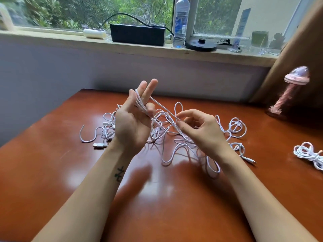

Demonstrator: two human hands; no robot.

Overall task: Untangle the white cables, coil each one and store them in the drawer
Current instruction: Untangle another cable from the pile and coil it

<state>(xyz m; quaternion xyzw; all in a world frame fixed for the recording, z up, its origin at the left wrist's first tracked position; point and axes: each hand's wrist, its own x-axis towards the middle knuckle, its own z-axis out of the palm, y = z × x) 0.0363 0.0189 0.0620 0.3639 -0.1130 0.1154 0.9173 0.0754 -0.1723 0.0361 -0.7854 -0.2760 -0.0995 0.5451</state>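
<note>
Holding several loops of one white cable (164, 107), the left hand (132, 123) stands upright at the centre of the frame with its palm turned toward the camera. Two fingers point straight up, while a lower finger curls in over the strands and pins them against the palm. The loops run from the gap beside the thumb down across the palm.

From there a single strand stretches taut, down and to the right, to the right hand (202, 131). That hand pinches the strand between thumb and forefinger tip, and its other fingers are loosely bent below. Both hands hover above the surface (70, 172), a glossy reddish-brown top.

Under and behind the hands lies the tangle of white cables (176, 147), spread across the middle of the surface in overlapping loops (which strand belongs to which cable cannot be told). One loose end curves out to the left of the tangle, and a USB plug (98, 145) lies just beside the left wrist. At the right edge of the frame, well apart from the tangle, sits a coiled bundle (307, 154) of white cable.

Along the top of the frame runs a windowsill (52, 36) carrying a black box (138, 34) and, just to its right, a clear water bottle (180, 23). A pink ornament (295, 79) stands at the right, near the far corner of the surface.
</note>
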